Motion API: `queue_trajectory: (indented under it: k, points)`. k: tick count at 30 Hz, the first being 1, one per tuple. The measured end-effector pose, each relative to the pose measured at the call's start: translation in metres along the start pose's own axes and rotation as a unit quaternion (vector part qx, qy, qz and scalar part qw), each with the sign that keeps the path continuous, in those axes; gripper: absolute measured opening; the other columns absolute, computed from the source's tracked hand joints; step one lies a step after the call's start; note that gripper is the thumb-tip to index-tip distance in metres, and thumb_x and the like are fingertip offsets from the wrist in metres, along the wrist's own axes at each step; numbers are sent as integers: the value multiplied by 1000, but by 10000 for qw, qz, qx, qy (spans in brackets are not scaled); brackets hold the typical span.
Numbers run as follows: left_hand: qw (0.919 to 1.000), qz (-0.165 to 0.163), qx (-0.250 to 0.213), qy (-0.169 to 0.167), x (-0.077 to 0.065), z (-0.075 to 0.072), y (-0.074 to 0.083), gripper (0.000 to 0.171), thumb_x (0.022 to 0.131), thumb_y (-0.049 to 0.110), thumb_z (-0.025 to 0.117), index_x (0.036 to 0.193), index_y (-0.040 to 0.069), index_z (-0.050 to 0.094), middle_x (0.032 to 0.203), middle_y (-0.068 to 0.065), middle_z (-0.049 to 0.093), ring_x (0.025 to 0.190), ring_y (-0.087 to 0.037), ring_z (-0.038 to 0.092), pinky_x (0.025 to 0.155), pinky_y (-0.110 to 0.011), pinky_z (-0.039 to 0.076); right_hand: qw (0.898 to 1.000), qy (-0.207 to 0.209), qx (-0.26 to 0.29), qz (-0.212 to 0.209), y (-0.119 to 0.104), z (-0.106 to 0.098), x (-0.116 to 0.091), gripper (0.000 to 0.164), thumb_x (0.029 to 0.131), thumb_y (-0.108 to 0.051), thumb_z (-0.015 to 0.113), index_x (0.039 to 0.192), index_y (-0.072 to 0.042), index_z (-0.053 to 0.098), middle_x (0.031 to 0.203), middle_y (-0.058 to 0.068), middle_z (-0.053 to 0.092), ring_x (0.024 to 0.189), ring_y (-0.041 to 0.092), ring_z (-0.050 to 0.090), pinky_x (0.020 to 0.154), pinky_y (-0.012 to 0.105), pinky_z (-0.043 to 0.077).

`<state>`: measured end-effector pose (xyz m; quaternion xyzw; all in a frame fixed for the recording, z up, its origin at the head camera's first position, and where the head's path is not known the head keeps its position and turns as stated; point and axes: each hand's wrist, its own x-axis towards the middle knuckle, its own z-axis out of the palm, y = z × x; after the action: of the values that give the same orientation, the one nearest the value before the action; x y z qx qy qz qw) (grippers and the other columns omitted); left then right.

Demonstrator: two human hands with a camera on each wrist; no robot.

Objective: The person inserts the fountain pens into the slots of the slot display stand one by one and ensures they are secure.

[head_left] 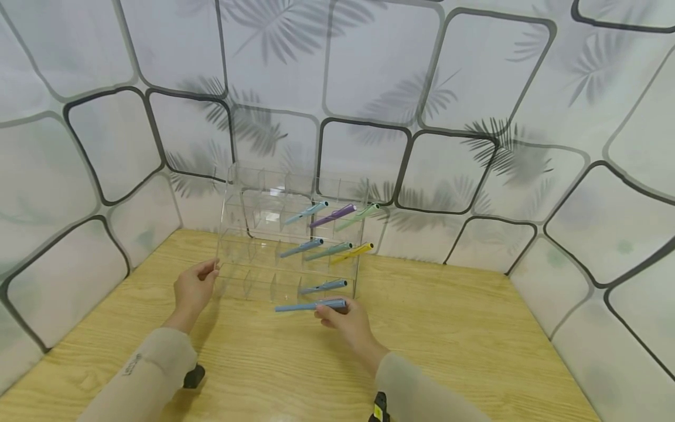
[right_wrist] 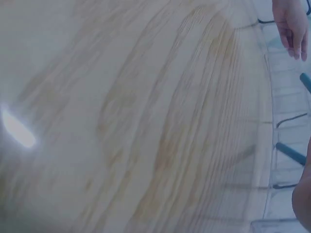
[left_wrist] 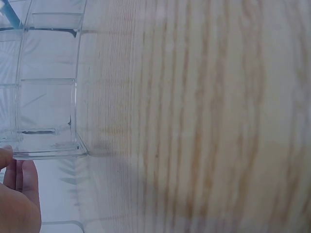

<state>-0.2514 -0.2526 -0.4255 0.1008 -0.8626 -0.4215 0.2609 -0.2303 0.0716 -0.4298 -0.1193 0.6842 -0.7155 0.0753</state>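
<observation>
A clear acrylic pen rack (head_left: 261, 275) with rows of small compartments stands upright on the table. My left hand (head_left: 196, 285) pinches its left side edge, with thumb and fingers on either side of the panel in the left wrist view. In my right hand (head_left: 345, 319) is a blue pen (head_left: 297, 307), gripped near its capped end, its other end pointing left in front of the lowest row. Just above it, another blue pen (head_left: 323, 286) lies in the bottom row. The right wrist view catches only part of the right hand (right_wrist: 302, 199).
Higher in the rack lie a light blue pen (head_left: 306, 212), a purple pen (head_left: 333, 216), a light green pen (head_left: 358, 217), a blue pen (head_left: 302, 248), a green pen (head_left: 329, 251) and a yellow pen (head_left: 353, 252). Patterned curtains (head_left: 369, 70) enclose the wooden table (head_left: 448, 328).
</observation>
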Motion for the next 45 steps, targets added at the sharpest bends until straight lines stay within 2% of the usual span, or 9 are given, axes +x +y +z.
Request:
queue_trajectory:
  k: [4, 12, 20, 28, 32, 40, 45]
  points:
    - [10000, -20, -21, -17, 0, 0, 1, 26, 93, 5, 61, 117, -5, 64, 104, -23, 67, 91, -36, 64, 79, -47, 49, 9997, 173, -124, -153, 3, -15, 0, 27, 88, -14, 70, 106, 6, 65, 95, 13, 70, 89, 21, 67, 80, 33, 54]
    - [10000, -9, 24, -69, -1, -1, 1, 26, 93, 6, 61, 117, -5, 64, 104, -23, 67, 91, -36, 64, 77, -43, 50, 9969, 590, -152, -493, -1, -37, 5, 26, 87, -16, 71, 101, 4, 65, 91, 14, 70, 87, 26, 68, 78, 35, 54]
    - [10000, -56, 29, -69, -1, -2, 2, 27, 93, 6, 61, 117, -5, 63, 105, -23, 67, 92, -36, 64, 77, -43, 49, 9924, 991, -137, -720, -8, -53, 12, 25, 86, -16, 72, 100, 4, 66, 89, 13, 70, 83, 22, 69, 79, 39, 54]
    - [10000, -19, 15, -84, -1, -2, 2, 27, 93, 5, 60, 118, -5, 63, 105, -24, 66, 92, -37, 64, 79, -47, 49, 9879, 1362, 114, -739, -20, -62, 17, 25, 87, -11, 71, 102, 8, 65, 91, 18, 69, 85, 26, 68, 77, 34, 55]
    - [10000, 53, 23, -72, -1, -2, 1, 26, 93, 5, 61, 117, -6, 63, 104, -24, 67, 91, -37, 64, 78, -47, 50, 9861, 1444, 134, -809, -19, -67, 20, 28, 86, -12, 72, 105, 7, 65, 93, 21, 68, 82, 20, 68, 77, 34, 55]
    - [9999, 86, 26, -64, -2, -1, 1, 26, 93, 4, 61, 117, -6, 63, 104, -24, 67, 91, -38, 64, 78, -47, 50, 9846, 1574, 71, -754, -16, -70, 21, 28, 86, -12, 71, 107, 7, 65, 96, 23, 67, 82, 18, 68, 77, 34, 54]
    - [10000, 41, 26, -80, -1, -2, 2, 26, 93, 4, 60, 117, -7, 63, 105, -24, 66, 92, -37, 64, 73, -39, 51, 9820, 1737, -41, -743, -13, -69, 22, 29, 85, -13, 73, 105, 6, 65, 92, 17, 70, 81, 17, 69, 75, 33, 55]
